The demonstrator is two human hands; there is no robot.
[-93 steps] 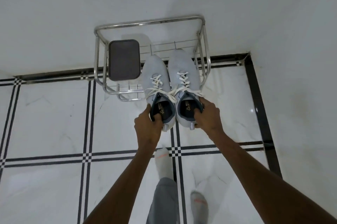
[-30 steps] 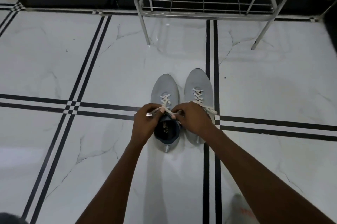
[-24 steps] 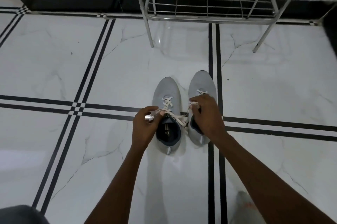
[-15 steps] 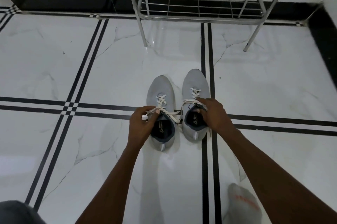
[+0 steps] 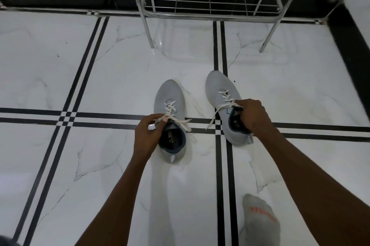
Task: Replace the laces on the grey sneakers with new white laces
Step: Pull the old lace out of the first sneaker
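Head view: my right hand (image 5: pixel 253 116) gripping the right sneaker (image 5: pixel 227 103) at its collar has slid it away from the left sneaker (image 5: pixel 170 113) on the floor (image 5: pixel 100 65), my left hand (image 5: pixel 147 133) pinches that one's lace end (image 5: pixel 152 126), so unlacing can start.

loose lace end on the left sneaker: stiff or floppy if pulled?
Probably floppy: the lace end drapes in a curve over the left sneaker collar rather than standing out. Likely light and thin, so it should follow the left hand, which pinches the lace at the top eyelets. The smooth, flat weave may slip through eyelets easily.
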